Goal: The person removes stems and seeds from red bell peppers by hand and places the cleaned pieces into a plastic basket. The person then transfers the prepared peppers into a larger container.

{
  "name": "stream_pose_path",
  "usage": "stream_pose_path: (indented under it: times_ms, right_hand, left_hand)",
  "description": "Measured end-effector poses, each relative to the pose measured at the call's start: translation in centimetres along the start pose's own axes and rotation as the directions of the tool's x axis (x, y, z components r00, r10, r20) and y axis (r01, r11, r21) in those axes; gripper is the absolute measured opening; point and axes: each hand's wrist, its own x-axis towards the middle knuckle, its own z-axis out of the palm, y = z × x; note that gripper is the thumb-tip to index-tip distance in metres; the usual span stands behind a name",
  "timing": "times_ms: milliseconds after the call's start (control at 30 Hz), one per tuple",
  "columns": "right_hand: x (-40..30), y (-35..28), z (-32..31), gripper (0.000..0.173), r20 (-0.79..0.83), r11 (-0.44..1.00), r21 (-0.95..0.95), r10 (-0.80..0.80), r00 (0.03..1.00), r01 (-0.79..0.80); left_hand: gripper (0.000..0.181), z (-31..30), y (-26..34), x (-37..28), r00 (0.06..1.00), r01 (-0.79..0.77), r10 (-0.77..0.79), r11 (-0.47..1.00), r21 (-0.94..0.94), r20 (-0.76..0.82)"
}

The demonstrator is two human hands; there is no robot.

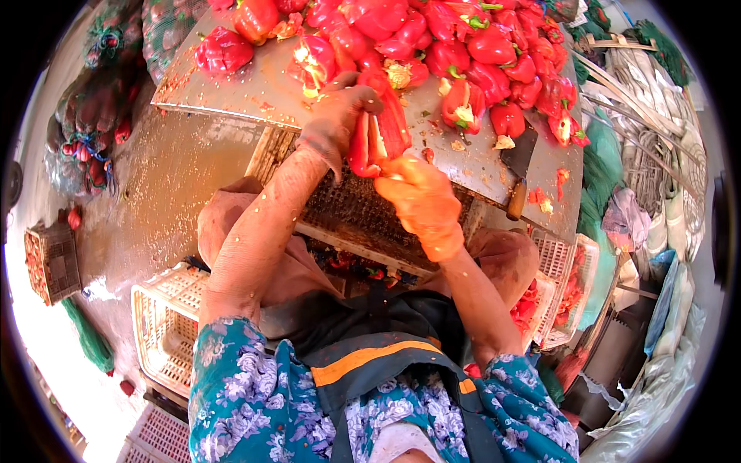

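Observation:
My left hand [341,110], in a thin dark-stained glove, grips a long red bell pepper [389,124] from its upper left side. The pepper is cut open lengthwise, and its pale inner wall shows. At its lower end my right hand [422,199], in an orange glove, is closed with the fingers against the pepper's edge. Whether a small tool is also in that hand is hidden. A heap of red bell peppers [489,46] lies on the metal tabletop [231,87] just beyond both hands. To the right rests a cleaver [518,159] with a wooden handle.
Below the table edge, between my knees, stands a dirty plastic crate [370,211]. Another crate [168,324] is at left; baskets of red pepper pieces [570,289] are at right. Full mesh sacks [95,110] lie on the wet floor at left. Folded sacks [654,139] pile at right.

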Motion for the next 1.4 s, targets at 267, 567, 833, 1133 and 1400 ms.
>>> stream_pose_path:
  times_ms: [267, 567, 833, 1133, 1400]
  right_hand:
    - [-2.9, 4.1, -4.1, 0.012, 0.144, 0.695, -0.622, -0.352, 0.925, 0.361]
    - [4.9, 2.2, 1.3, 0.007, -0.131, 0.952, -0.295, -0.122, 0.984, 0.079]
    - [4.7, 1.9, -5.8, 0.013, -0.092, 0.934, -0.108, -0.351, 0.932, 0.341]
    - [-3.9, 1.2, -7.0, 0.078, 0.056, 0.809, -0.563, -0.164, 0.985, 0.167]
    - [2.0, -0.8, -2.5, 0.042, -0.217, 1.000, -0.020, -0.003, 0.976, -0.002]
  left_hand:
    - [0.037, 0.5, 0.9, 0.0, 0.997, -0.023, 0.033, 0.988, -0.153, 0.064]
    - [0.045, 2.2, 0.4, -2.1, 0.982, -0.152, 0.089, 0.899, 0.412, 0.168]
    - [0.051, 2.1, 2.0, -1.9, 0.905, 0.145, -0.269, 0.923, 0.358, 0.329]
    - [0.022, 0.2, 0.5, 0.3, 0.970, 0.221, -0.229, 0.971, 0.094, 0.083]
    - [0.052, 1.2, 2.8, -2.4, 0.902, 0.419, -0.427, 0.840, 0.345, -0.055]
